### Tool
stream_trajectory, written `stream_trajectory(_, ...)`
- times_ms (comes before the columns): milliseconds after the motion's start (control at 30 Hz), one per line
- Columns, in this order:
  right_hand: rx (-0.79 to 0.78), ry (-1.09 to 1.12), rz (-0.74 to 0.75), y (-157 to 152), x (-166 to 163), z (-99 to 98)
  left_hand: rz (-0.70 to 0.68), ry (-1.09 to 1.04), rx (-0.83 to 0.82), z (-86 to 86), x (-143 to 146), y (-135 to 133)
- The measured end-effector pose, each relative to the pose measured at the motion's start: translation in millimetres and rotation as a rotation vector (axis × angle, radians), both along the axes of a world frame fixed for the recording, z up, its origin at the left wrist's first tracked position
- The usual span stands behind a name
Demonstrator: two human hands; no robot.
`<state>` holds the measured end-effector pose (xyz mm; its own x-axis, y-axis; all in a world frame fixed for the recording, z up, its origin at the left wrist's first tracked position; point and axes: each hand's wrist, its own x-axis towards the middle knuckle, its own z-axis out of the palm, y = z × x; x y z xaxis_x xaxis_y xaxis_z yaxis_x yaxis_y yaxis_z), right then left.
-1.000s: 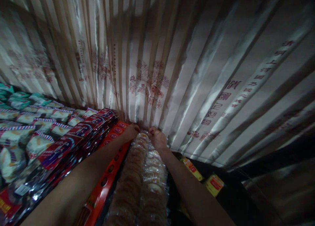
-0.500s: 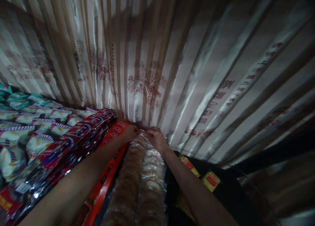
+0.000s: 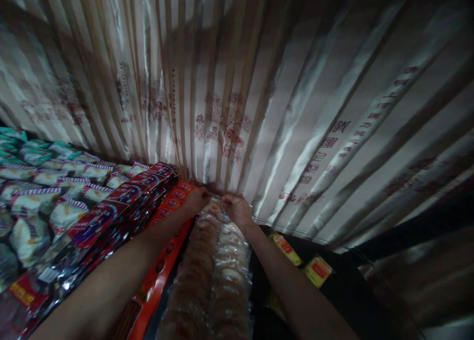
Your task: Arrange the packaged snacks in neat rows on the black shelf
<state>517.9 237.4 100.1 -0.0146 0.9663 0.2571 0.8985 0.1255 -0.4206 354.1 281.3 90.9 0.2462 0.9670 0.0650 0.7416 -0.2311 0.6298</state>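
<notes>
Two long rows of clear-wrapped round baked goods (image 3: 202,276) run from the near edge to the curtain. At their far end my left hand (image 3: 198,200) has its fingers pinched at the end of the left row. Close beside it, my right hand (image 3: 238,209) is pinched at the far end of the right row, over the clear wrapping. The fingers seem to hold a clear plastic wrapper (image 3: 216,202), though its edges are too dim to make out fully. An orange-red package (image 3: 163,266) lies under my left forearm.
A pleated, printed curtain (image 3: 229,83) stands behind the goods. To the left are stacked dark red packets (image 3: 122,191) and several white wrapped packs (image 3: 37,201), with green packs (image 3: 35,152) farther back. Yellow packets (image 3: 317,271) lie on a dark surface at right.
The view has shifted slightly, so the goods at left appear a little farther right. Both hands stay at the far end of the rows, fingers still pinched.
</notes>
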Motion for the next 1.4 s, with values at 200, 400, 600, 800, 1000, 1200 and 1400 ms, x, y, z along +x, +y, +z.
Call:
stream_trajectory(200,0.010,-0.023,-0.033,-0.7,-2.6,-0.9,0.041,0.017,-0.008,3.8,0.3,-6.2)
stream_trajectory(400,0.129,-0.127,0.079,-9.4,-1.9,12.1,0.117,0.022,-0.028,-2.4,4.0,-5.2)
stream_trajectory(600,-0.070,-0.240,0.257,-15.9,-7.9,18.3,0.142,0.004,-0.033,-6.1,5.5,-3.5)
stream_trajectory(800,-0.136,-0.212,0.173,-14.8,-11.6,13.0,0.132,-0.045,-0.003,-7.9,3.8,-2.9)
stream_trajectory(1000,-0.074,-0.243,0.089,-19.4,-16.6,13.4,0.035,-0.075,0.001,-0.2,-3.8,-8.7)
stream_trajectory(1200,-0.055,-0.248,0.052,-21.0,-20.9,12.5,-0.058,0.013,-0.065,9.1,-9.0,-13.9)
stream_trajectory(1400,0.063,-0.167,0.093,-26.3,-16.8,15.6,0.066,0.119,0.029,19.2,-3.1,-27.9)
